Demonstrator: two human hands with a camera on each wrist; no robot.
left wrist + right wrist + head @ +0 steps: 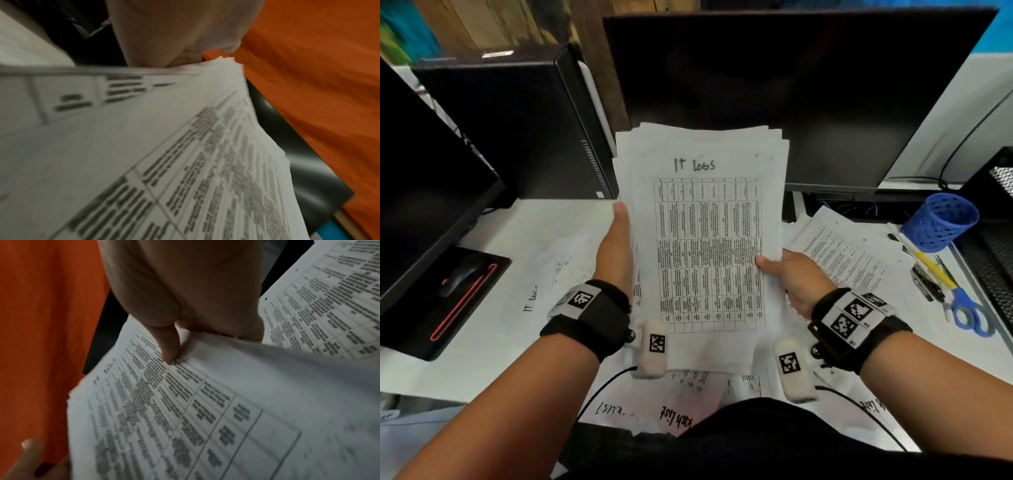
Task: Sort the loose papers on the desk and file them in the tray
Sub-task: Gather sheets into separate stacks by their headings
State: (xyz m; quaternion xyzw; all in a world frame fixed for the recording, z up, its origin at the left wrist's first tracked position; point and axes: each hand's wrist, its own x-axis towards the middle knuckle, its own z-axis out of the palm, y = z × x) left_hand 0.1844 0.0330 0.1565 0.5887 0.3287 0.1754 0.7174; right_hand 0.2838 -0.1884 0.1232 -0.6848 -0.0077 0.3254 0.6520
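Observation:
I hold a stack of papers (702,219) upright above the desk, in front of the monitor. Its top sheet has "IT logs" handwritten over a printed table. My left hand (618,240) grips the stack's left edge, its fingers hidden behind the sheets. My right hand (791,274) pinches the right edge, thumb (168,344) pressed on the top sheet (205,402). The left wrist view shows the palm (174,32) against the blurred stack (144,146). More loose papers lie on the desk to the right (852,260), to the left (558,270) and at the near edge (688,380). A black mesh tray (996,240) stands far right.
A dark monitor (791,85) stands behind the stack and a black PC tower (517,130) to its left. A mouse (462,274) sits on a pad at the left. A blue pen cup (941,221), pens and blue scissors (969,311) lie beside the tray.

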